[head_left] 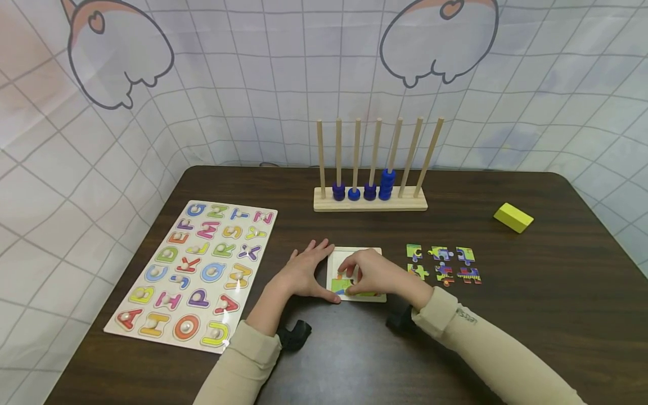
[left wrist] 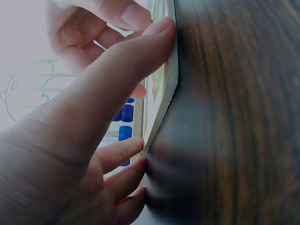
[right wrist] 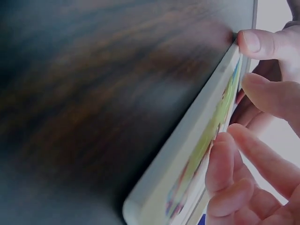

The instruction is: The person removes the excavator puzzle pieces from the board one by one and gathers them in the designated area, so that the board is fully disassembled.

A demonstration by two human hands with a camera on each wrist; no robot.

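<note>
A small light wooden puzzle tray (head_left: 334, 259) lies flat on the table between both hands. Green puzzle pieces (head_left: 340, 284) fill its near part, while the far part shows bare wood. My left hand (head_left: 302, 274) braces the tray's left side, thumb at the near corner and fingertips by the far corner, all stretched out. Over the tray my right hand (head_left: 374, 271) bends down, its loosely bent fingertips (right wrist: 222, 140) right at the fitted pieces. A gap with nothing in it separates that thumb from the index finger in the right wrist view. The palm hides part of the tray.
Several loose jigsaw pieces (head_left: 444, 274) lie in two rows right of the tray. An alphabet peg board (head_left: 263, 225) occupies the table's left side. Behind stands a wooden rack (head_left: 369, 206) with upright rods and blue beads. A yellow block (head_left: 513, 217) sits far right.
</note>
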